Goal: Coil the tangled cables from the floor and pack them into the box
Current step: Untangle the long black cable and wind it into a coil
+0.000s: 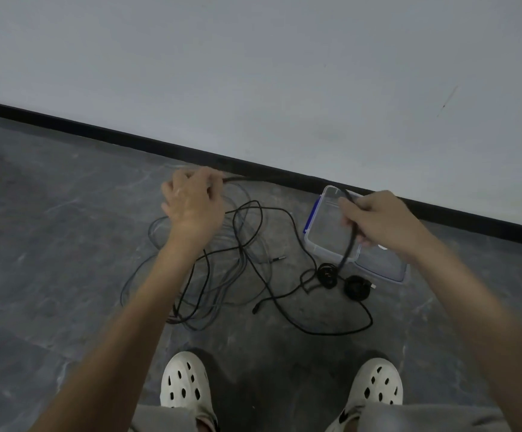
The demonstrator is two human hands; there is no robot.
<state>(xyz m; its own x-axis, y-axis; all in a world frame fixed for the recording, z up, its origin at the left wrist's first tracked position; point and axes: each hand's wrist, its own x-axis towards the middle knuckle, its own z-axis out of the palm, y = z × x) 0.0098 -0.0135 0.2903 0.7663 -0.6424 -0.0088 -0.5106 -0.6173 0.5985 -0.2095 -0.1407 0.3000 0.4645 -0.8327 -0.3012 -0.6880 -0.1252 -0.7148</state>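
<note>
Gripping one thick black cable (351, 241) with both hands, I have my left hand (191, 201) curled round it at 11 o'clock and my right hand (381, 219) at 1 o'clock, over the clear box (311, 222) (open, lid (387, 269) just beside it). The tangled cables (241, 244) sprawl on the floor at 12 o'clock, with two small black coils (354, 288) at the box's 6 o'clock.

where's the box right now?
Head view, right of centre: the box sits on the floor by the baseboard, partly behind the right hand, cables to its left.
</note>
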